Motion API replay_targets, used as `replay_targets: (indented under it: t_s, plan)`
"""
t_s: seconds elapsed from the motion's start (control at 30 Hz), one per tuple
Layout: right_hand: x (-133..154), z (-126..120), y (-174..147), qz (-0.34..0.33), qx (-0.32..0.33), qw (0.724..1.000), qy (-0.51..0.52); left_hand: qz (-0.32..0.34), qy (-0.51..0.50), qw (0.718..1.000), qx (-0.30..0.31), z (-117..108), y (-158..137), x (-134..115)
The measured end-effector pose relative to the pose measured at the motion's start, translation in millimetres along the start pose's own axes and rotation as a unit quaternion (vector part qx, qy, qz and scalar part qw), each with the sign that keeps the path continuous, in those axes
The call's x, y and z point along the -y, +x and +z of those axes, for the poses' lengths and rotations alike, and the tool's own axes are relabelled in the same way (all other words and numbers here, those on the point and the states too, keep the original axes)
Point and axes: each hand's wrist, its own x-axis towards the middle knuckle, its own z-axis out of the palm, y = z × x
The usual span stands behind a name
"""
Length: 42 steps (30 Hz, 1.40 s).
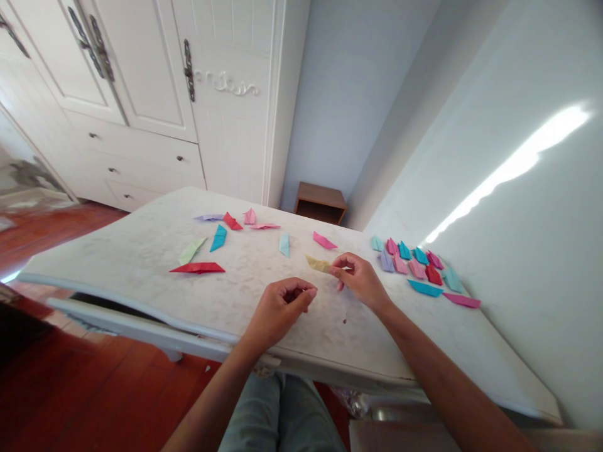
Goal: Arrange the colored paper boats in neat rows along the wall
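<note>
No text, label, brand, number or sign can be read on the folded papers point(218, 238), the surface point(141, 232) beneath them or the white wardrobe point(141, 69) beyond its far edge.

Over the counter point(127, 251), the right hand point(362, 281) hides one end of the yellow paper point(316, 263); on the counter, a speck point(344, 321) is too small to identify; behind it, the cupboard point(230, 138) is cut off.

Folded paper pieces point(197, 268) on white table point(122, 251)
</note>
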Motion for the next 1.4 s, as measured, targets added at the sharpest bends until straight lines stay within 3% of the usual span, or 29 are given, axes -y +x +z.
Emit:
replay_targets:
  t_s: [0.2, 0.43, 0.7, 0.83, 0.97, 1.17, 1.4]
  plan:
    - [18.6, 1.9, -15.7, -0.024, -0.004, 0.991, 0.131, -0.01, -0.017, 1.0, -0.013, 0.2, 0.9, 1.9]
    - [18.4, 0.6, -36.2, -0.045, 0.012, 0.988, 0.15, -0.006, -0.059, 0.994, -0.087, -1.5, 2.5, 2.4]
    - [10.3, -10.6, -48.4, -0.024, -0.027, 0.99, 0.138, -0.022, -0.01, 0.998, -0.066, 1.1, 2.0, -1.7]
    - [3.4, -29.5, -54.5, -0.007, -0.078, 0.987, 0.137, -0.032, -0.004, 0.996, -0.078, 0.7, 1.1, -2.3]
    - [-12.4, -65.6, -56.7, 0.006, -0.115, 0.988, 0.099, -0.038, 0.0, 0.996, -0.082, 0.7, 0.7, -2.1]
    - [-43.0, -118.3, -50.7, 0.11, -0.137, 0.984, 0.041, -0.037, -0.004, 0.996, -0.082, 1.4, 1.4, -2.2]
    - [-52.1, -129.7, -31.5, 0.144, -0.145, 0.974, -0.1, -0.045, 0.0, 0.995, -0.088, 1.6, 0.7, -2.6]
